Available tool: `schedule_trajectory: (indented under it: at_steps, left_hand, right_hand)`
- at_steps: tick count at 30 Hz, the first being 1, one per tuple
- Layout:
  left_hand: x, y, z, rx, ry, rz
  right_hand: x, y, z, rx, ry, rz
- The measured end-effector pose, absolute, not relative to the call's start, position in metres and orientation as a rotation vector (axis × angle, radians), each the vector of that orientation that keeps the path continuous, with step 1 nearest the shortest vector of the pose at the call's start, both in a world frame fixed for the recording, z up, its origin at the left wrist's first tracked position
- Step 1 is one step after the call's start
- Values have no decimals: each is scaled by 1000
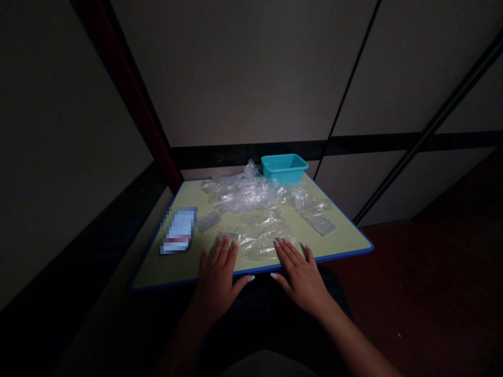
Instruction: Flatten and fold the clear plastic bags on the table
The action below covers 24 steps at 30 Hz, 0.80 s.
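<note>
A clear plastic bag (263,238) lies spread near the front edge of the small table. My left hand (218,277) rests palm down at its left side, fingers stretched and thumb out. At the bag's right part lies my right hand (301,272), also flat, its fingertips touching the plastic. Neither hand grips anything. Behind the bag is a crumpled heap of clear plastic bags (243,193). Another clear bag (314,212) trails to the right, and a small folded piece of plastic (209,221) sits to the left.
A turquoise plastic basket (285,166) stands at the table's back edge. A phone (178,230) with a blurred screen lies on the left. The pale yellow table (349,238) has a blue rim. Panelled walls (251,78) close off the back, and reddish floor (424,293) shows at right.
</note>
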<state>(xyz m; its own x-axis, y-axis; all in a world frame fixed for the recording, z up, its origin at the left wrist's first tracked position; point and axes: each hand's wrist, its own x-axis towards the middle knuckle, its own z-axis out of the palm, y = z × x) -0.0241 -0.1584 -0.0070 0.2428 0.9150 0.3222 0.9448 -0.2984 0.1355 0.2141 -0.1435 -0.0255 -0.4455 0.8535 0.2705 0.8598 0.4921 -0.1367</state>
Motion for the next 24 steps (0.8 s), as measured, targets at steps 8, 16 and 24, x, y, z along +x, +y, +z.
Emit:
schedule_trajectory:
  at_steps: [8, 16, 24]
  left_hand:
    - [-9, -167, 6, -2627, -1557, -821]
    - [-7, -167, 4, -2662, -1606, -772]
    - [-5, -163, -2, -2695, -1632, -664]
  right_hand:
    - [212, -144, -28, -1451, -2392, -32]
    - [216, -146, -26, -1393, -2332, 41]
    - [217, -154, -21, -1283, -2368, 71]
